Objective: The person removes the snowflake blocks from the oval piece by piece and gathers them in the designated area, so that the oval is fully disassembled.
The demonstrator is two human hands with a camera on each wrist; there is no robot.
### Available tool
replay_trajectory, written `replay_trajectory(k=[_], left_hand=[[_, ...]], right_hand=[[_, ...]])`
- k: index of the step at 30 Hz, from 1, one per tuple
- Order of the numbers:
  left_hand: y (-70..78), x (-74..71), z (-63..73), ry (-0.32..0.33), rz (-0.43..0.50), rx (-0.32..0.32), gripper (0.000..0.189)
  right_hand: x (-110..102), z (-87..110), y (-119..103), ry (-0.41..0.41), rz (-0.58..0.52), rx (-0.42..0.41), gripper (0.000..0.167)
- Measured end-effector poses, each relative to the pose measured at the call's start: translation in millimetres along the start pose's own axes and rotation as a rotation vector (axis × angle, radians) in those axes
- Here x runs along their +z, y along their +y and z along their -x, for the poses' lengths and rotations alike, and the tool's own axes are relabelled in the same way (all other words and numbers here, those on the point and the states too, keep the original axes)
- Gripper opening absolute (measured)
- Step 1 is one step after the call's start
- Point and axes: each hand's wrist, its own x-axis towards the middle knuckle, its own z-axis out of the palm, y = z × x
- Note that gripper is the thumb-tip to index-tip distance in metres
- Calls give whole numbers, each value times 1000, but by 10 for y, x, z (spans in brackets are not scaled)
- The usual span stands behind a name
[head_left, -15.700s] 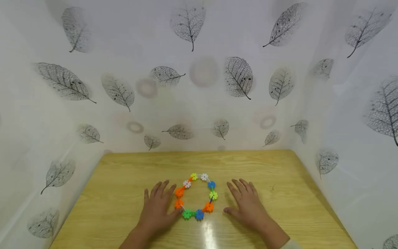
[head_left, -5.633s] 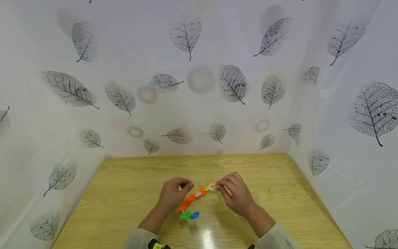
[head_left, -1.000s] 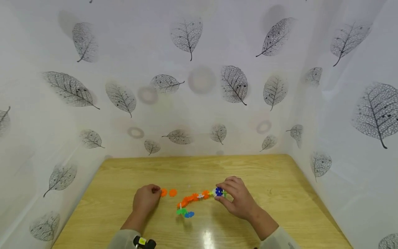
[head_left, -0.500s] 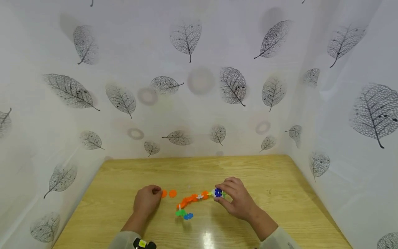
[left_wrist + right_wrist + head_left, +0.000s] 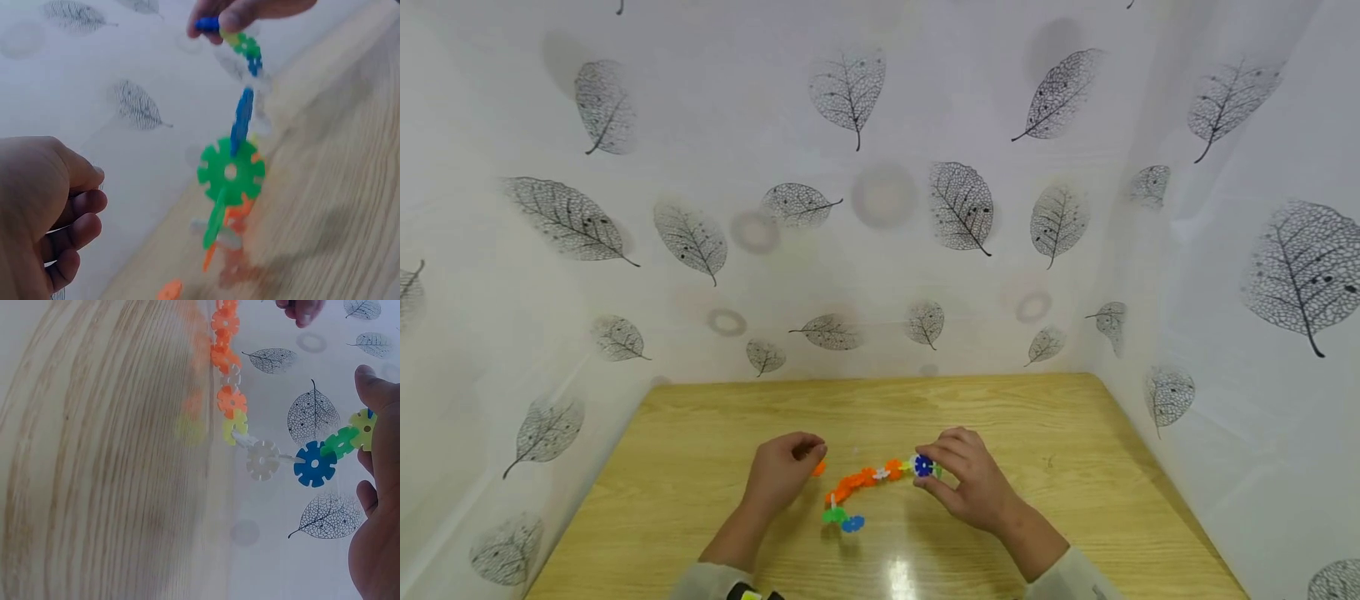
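My right hand (image 5: pixel 973 483) pinches the dark blue disc (image 5: pixel 924 465) at one end of a chain of slotted plastic flower discs (image 5: pixel 870 476). The chain trails left in orange and white, then bends toward the front with a green disc (image 5: pixel 231 172) and a blue one. Near the right fingers, the right wrist view shows another blue disc (image 5: pixel 314 464) and a yellow-green disc (image 5: pixel 364 429). My left hand (image 5: pixel 784 475) hovers to the left of the chain, fingers loosely curled, nothing visible between them. A loose orange disc (image 5: pixel 819 468) shows just beyond its thumb, partly covered.
The wooden table (image 5: pixel 1037 417) carries the chain and the loose disc. White sheeting (image 5: pixel 880 275) printed with leaves stands behind it and along both sides. Dark wrist gear (image 5: pixel 748 592) sits on the left sleeve.
The closed ring that lay on the table is now an open chain. Just now my left hand has moved right from the two loose orange discs, covering part of them; the right hand barely moves.
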Motion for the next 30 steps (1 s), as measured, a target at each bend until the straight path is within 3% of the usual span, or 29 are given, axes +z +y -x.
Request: replay_trajectory(k=[12, 25, 30], left_hand=[[388, 207, 165, -179, 94, 181, 10], [701, 472, 207, -261, 182, 296, 17], [735, 537, 207, -258, 189, 295, 16]], right_hand=[[13, -46, -12, 36, 6, -61, 43], [39, -71, -47, 33, -6, -88, 45], [44, -77, -50, 38, -12, -98, 45]])
